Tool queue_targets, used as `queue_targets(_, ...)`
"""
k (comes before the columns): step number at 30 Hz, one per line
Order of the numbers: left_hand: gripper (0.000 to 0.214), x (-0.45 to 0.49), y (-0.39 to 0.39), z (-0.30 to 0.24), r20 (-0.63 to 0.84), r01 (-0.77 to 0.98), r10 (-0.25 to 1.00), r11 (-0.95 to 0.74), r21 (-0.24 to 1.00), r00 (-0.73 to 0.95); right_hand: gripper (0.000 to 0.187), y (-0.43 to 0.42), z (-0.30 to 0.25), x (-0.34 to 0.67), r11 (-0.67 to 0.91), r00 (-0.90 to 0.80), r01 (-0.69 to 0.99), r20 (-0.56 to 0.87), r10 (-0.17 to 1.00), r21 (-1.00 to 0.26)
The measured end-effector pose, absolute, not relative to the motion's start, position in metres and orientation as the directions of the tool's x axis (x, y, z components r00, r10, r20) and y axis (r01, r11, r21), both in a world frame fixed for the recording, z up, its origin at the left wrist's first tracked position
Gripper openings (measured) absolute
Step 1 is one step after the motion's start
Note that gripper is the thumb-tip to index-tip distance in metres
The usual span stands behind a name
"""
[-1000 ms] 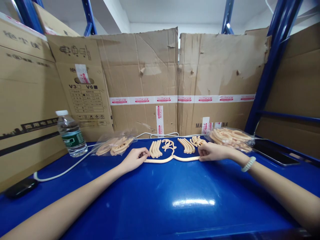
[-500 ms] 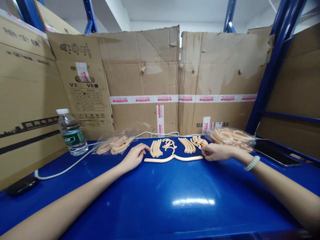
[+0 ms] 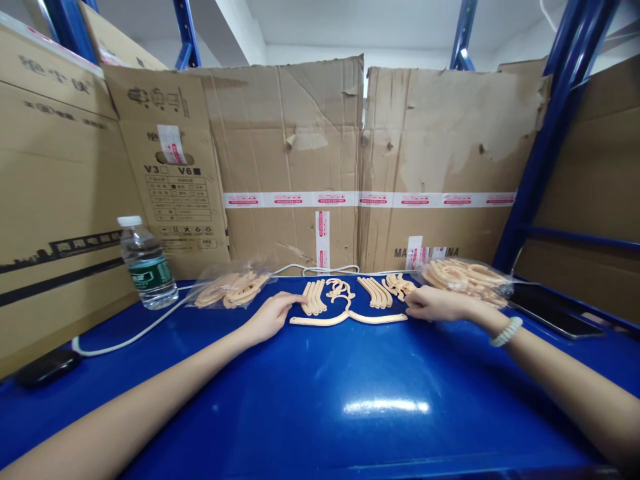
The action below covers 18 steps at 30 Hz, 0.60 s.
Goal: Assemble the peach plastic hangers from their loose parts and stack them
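Letting go of the wavy strip (image 3: 375,318) at twelve o'clock on the blue table (image 3: 350,400), the left hand (image 3: 273,317) reaches open-fingered to the curved pieces (image 3: 314,298) at its one o'clock; the right hand (image 3: 433,303) stays curled at the strip's right end, grip unclear.

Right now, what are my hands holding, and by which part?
The right hand touches the right tip of the long beige piece; whether it grips cannot be told. The left hand holds nothing.

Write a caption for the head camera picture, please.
Left hand and right hand sit at the ends of a peach plastic hanger on a blue table.
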<state>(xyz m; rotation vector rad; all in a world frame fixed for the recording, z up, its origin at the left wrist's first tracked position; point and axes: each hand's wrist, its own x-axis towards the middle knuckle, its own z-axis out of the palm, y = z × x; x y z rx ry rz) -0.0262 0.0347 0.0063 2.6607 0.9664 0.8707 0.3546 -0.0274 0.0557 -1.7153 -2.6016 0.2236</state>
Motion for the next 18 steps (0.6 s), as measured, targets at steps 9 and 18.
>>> queue_targets(9,0.042,-0.025,0.032,0.008,0.458,0.527,0.626,-0.779,0.340,0.631,0.022,-0.028,0.060,0.348,0.408,-0.356,0.897,0.268,0.895,-0.168)
queue_targets(18,0.033,-0.026,0.033,0.008,0.465,0.510,0.609,-0.793,0.334,0.642,0.019,-0.007,0.061,0.301,0.600,-0.507,0.784,0.393,0.767,-0.159)
